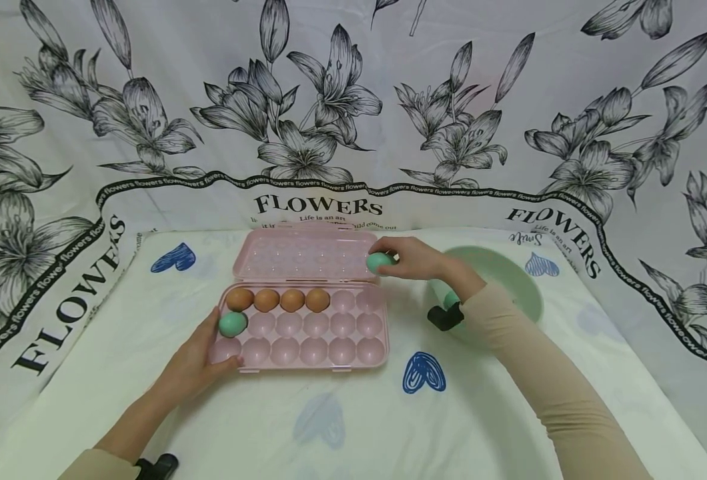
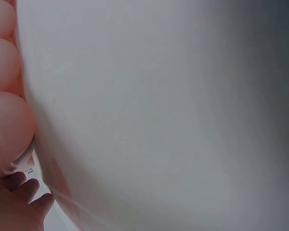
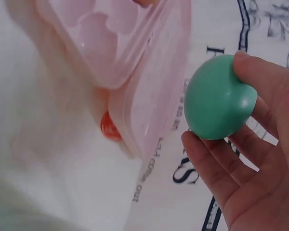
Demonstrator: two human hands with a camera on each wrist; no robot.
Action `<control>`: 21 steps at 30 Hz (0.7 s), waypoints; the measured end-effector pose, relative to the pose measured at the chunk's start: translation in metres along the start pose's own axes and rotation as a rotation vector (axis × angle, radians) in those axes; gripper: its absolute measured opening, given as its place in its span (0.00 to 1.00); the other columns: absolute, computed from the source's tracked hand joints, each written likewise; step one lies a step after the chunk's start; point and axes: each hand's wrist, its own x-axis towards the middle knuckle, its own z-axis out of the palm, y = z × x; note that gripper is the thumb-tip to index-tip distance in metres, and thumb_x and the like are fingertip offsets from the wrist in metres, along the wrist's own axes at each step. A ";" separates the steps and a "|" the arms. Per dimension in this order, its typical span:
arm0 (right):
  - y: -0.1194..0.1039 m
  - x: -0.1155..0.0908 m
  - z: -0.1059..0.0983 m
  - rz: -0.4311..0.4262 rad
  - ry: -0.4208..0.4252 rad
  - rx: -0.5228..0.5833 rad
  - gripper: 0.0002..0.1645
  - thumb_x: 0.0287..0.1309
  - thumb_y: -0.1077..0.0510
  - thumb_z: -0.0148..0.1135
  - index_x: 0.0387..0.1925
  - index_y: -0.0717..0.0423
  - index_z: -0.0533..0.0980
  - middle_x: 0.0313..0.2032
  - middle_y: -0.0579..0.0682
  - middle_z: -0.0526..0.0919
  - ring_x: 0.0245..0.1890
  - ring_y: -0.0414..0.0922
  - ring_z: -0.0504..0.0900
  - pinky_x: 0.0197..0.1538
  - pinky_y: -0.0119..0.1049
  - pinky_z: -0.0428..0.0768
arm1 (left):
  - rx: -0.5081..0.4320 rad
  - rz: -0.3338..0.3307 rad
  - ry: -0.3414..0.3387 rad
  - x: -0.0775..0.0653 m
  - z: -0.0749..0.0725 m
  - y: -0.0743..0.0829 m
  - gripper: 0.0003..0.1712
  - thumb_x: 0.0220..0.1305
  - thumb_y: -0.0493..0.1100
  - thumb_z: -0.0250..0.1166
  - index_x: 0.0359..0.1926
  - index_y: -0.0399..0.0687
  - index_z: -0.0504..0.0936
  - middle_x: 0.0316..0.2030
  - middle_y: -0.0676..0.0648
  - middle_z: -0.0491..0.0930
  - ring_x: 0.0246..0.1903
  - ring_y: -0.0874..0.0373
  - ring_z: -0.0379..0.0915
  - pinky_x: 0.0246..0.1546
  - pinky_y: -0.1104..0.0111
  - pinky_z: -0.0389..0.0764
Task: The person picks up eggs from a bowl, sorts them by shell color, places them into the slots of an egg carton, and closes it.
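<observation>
My right hand (image 1: 416, 259) pinches a green egg (image 1: 380, 262) between thumb and fingertips, above the right end of the open lid (image 1: 305, 257). The right wrist view shows the same egg (image 3: 219, 98) held by the fingers (image 3: 221, 173). With thumb at the front edge and fingers along the left side, my left hand (image 1: 194, 360) grips the left front corner of a pink egg carton (image 1: 302, 360). In its back row sit several brown eggs (image 1: 292, 300), starting from the left. Another green egg (image 1: 232, 325) fills the leftmost cup of the middle row.
A light green bowl (image 1: 518, 280) stands right of the carton, partly behind the right forearm, with a green egg (image 1: 451, 299) showing inside. The table is covered by a white cloth (image 1: 239, 427) with heart prints. A flower-printed curtain (image 1: 389, 153) rises behind it.
</observation>
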 end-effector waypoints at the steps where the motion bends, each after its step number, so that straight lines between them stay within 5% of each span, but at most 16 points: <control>1: -0.002 0.003 0.003 -0.015 -0.003 0.002 0.21 0.57 0.53 0.61 0.52 0.54 0.73 0.45 0.47 0.79 0.42 0.42 0.75 0.48 0.36 0.77 | 0.000 -0.005 -0.002 0.000 0.000 0.000 0.64 0.50 0.63 0.66 0.71 0.40 0.35 0.69 0.31 0.46 0.65 0.32 0.47 0.59 0.40 0.57; 9: -0.020 0.020 0.024 -0.088 -0.031 0.001 0.23 0.56 0.55 0.60 0.53 0.57 0.73 0.48 0.48 0.79 0.42 0.41 0.76 0.50 0.40 0.77 | 0.000 -0.024 -0.007 0.000 0.001 0.000 0.65 0.49 0.64 0.66 0.72 0.42 0.35 0.69 0.32 0.47 0.65 0.32 0.47 0.59 0.40 0.59; 21: -0.049 0.043 0.053 -0.108 -0.096 -0.026 0.27 0.56 0.53 0.60 0.58 0.56 0.71 0.55 0.48 0.76 0.47 0.40 0.75 0.52 0.33 0.76 | -0.001 -0.017 -0.002 -0.001 0.000 0.001 0.65 0.49 0.64 0.66 0.71 0.40 0.36 0.69 0.31 0.47 0.65 0.32 0.47 0.59 0.40 0.58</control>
